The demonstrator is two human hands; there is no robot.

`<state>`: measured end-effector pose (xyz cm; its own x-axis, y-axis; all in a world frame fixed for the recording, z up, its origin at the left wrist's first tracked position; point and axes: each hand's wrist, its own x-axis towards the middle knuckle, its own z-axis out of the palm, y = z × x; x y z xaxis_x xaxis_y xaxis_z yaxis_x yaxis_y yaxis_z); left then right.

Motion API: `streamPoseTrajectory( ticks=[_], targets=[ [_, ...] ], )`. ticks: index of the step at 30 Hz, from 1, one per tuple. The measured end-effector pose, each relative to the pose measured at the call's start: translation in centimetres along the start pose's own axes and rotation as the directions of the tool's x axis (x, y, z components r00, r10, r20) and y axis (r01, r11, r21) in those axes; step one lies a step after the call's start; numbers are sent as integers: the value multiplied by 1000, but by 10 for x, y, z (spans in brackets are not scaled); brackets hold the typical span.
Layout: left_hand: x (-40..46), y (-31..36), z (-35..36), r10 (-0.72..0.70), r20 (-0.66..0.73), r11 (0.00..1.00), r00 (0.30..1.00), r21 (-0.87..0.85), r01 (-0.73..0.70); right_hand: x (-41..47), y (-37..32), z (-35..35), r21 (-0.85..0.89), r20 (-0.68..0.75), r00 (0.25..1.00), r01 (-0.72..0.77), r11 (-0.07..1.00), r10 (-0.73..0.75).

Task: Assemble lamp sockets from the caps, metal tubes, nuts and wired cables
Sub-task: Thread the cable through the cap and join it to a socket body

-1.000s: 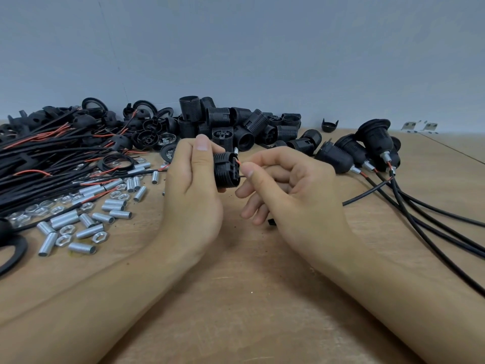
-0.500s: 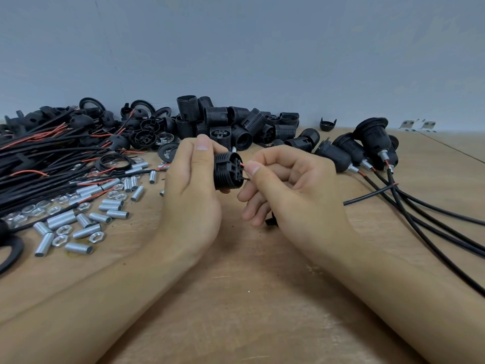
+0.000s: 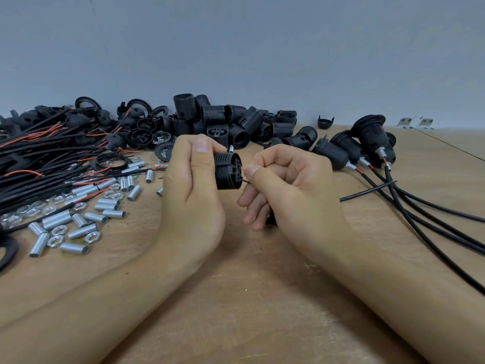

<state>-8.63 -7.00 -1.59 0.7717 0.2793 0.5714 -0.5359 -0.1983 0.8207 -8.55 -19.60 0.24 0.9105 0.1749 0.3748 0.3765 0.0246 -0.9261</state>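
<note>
The job looks early to midway, judging by the piles: about 4 finished sockets (image 3: 349, 151) lie together at the right of the tabletop (image 3: 262, 298), each with a short metal tube at its neck and a black cable (image 3: 430, 222) trailing off toward the right edge, while far more loose stock waits on the left and at the back. That stock includes a heap of threaded black socket bodies (image 3: 236, 124) against the wall, a tangle of wired cables (image 3: 39, 156) with red and black leads at the far left, and a scatter of metal tubes (image 3: 86, 219) and hex nuts (image 3: 93, 235) in front of them; a lone black cap (image 3: 325, 122) sits apart near the wall. The piece in hand is 1 socket body (image 3: 227, 170), held above the tabletop between the 2 hands with its terminal end facing right. The left hand (image 3: 191, 195) grips it with the fingers curled round the ribbed barrel and the thumb lying along the top, wrist raised off the surface. The right hand (image 3: 286, 190) pinches the thin leads (image 3: 244, 175), 1 red and 1 dark, between thumb and forefinger right at the terminal face, the other fingers curled loosely below. The step appears to be feeding the wire ends into the terminals; whether they are seated cannot be told. A dark part shows under the right palm, mostly hidden. Capping this unit and working through the remaining stock are apparently still to come
</note>
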Motion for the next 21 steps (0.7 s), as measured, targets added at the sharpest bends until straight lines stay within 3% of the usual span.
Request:
streamPoseTrajectory(
  ticks=[4, 11, 21],
  targets=[
    [-1, 2, -1, 70, 24, 996, 997, 45, -71, 0, 0, -1, 11, -4, 1000, 4, 1000, -4],
    [1, 1, -1, -95, -14, 988, 995, -126, 93, 0, 0, -1, 32, 5, 1000, 20, 999, -21],
    [-1, 2, -2, -53, 29, 998, 998, -44, 54, 0, 1, -2, 18, 19, 1000, 10, 1000, -10]
  ],
)
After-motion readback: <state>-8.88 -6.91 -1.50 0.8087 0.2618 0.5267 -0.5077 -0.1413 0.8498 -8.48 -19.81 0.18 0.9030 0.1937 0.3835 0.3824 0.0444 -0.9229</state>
